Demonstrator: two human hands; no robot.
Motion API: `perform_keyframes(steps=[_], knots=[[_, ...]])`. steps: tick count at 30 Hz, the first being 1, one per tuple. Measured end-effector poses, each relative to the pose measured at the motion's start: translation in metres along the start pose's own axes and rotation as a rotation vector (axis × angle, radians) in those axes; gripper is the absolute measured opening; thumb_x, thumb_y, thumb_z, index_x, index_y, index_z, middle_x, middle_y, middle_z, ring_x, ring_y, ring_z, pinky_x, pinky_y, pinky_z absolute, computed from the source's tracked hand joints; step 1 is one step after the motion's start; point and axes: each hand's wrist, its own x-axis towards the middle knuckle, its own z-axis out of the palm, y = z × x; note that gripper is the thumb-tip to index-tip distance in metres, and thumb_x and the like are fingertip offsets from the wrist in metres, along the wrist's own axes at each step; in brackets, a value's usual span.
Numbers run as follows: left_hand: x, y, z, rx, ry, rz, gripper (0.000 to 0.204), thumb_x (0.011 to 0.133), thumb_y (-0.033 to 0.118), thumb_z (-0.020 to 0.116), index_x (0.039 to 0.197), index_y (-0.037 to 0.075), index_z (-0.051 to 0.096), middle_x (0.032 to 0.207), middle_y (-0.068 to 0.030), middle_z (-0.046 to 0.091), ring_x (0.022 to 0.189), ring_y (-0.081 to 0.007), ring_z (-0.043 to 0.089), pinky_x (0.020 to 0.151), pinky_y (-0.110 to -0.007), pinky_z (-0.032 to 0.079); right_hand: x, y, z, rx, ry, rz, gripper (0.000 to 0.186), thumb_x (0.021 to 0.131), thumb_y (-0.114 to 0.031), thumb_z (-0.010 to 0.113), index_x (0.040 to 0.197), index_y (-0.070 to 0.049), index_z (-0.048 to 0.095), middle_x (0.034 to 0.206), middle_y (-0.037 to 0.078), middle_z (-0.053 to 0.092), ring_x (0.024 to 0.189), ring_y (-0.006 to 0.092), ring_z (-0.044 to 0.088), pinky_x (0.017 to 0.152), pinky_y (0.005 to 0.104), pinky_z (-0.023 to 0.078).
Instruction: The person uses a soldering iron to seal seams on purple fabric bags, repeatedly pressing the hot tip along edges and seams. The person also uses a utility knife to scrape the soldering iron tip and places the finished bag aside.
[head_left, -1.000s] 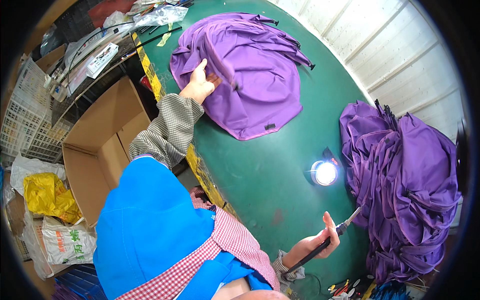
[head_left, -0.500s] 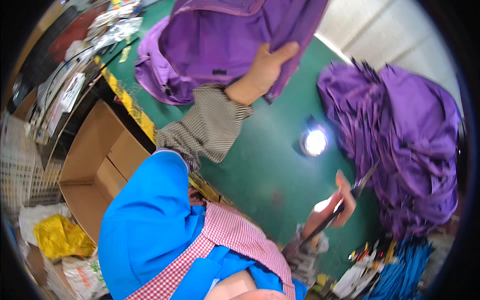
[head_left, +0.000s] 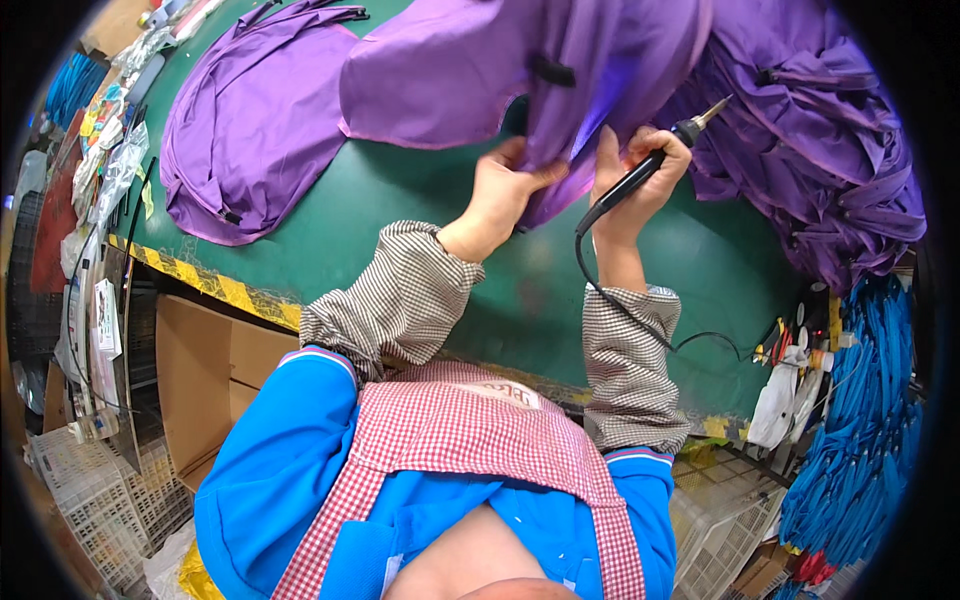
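Purple cloth (head_left: 430,75) lies across the green table's (head_left: 480,325) far middle in the head view, pinched by the left hand (head_left: 492,200); the right hand (head_left: 625,215) grips a soldering iron (head_left: 632,183), tip pointing far right; seemingly a positioning step, next calling for steady cloth

Held cloth (head_left: 450,80) over tbl (head_left: 530,310), btwn cloth piece (head_left: 265,110) L & cloth pile (head_left: 820,150) R.

Green table (head_left: 530,310), near edge banded with yellow-and-black tape (head_left: 235,293); bears one loose purple fabric piece (head_left: 260,120) at left, one purple fabric heap (head_left: 815,140) at right.
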Motion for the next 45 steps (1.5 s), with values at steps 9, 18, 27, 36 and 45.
perform_keyframes(steps=[9,18,27,36,45], knots=[[0.002,-0.008,-0.018,0.252,-0.103,-0.065,0.037,0.073,-0.001,0.075,0.107,-0.001,0.059,0.098,-0.0038,0.064,0.090,-0.0143,0.061,0.080,-0.028,0.049,-0.001,0.003,-0.004,0.008,-0.057,0.038,0.041,0.073,-0.006,0.080,0.095,-0.006,0.045,0.074,0.000,0.048,0.063,0.0078,0.046,0.060,0.0208,0.042],[0.003,-0.016,-0.004,0.284,-0.183,0.038,0.038,0.074,0.005,0.079,0.107,0.000,0.061,0.098,-0.0042,0.066,0.089,-0.0110,0.061,0.079,-0.026,0.050,-0.005,0.006,-0.016,-0.151,-0.106,0.122,0.042,0.075,-0.008,0.080,0.100,-0.005,0.047,0.080,0.001,0.053,0.069,0.0058,0.052,0.064,0.0184,0.046],[0.001,-0.021,0.002,0.345,-0.183,0.104,0.033,0.075,0.003,0.077,0.104,-0.001,0.063,0.098,-0.0060,0.068,0.087,-0.0116,0.063,0.079,-0.026,0.051,-0.057,-0.060,-0.101,-0.236,-0.209,-0.145,0.023,0.090,-0.024,0.059,0.095,-0.002,0.062,0.076,0.006,0.060,0.064,0.0198,0.053,0.071,0.0357,0.042],[0.001,-0.019,0.006,0.341,-0.194,0.075,0.030,0.076,0.003,0.076,0.102,-0.001,0.062,0.094,-0.0043,0.067,0.085,-0.0116,0.063,0.076,-0.026,0.050,-0.073,-0.050,-0.091,-0.283,-0.257,-0.251,0.008,0.068,-0.004,0.059,0.075,-0.008,0.061,0.057,0.001,0.049,0.049,0.0165,0.048,0.069,0.0344,0.042],[0.006,-0.008,-0.004,0.360,-0.211,0.165,0.034,0.080,0.016,0.076,0.104,-0.002,0.060,0.091,-0.0062,0.066,0.082,-0.0121,0.063,0.074,-0.025,0.051,-0.066,-0.051,-0.101,-0.174,-0.164,-0.220,0.028,0.092,-0.012,0.059,0.115,0.001,0.052,0.088,0.013,0.067,0.075,0.0229,0.066,0.092,0.0467,0.047]])
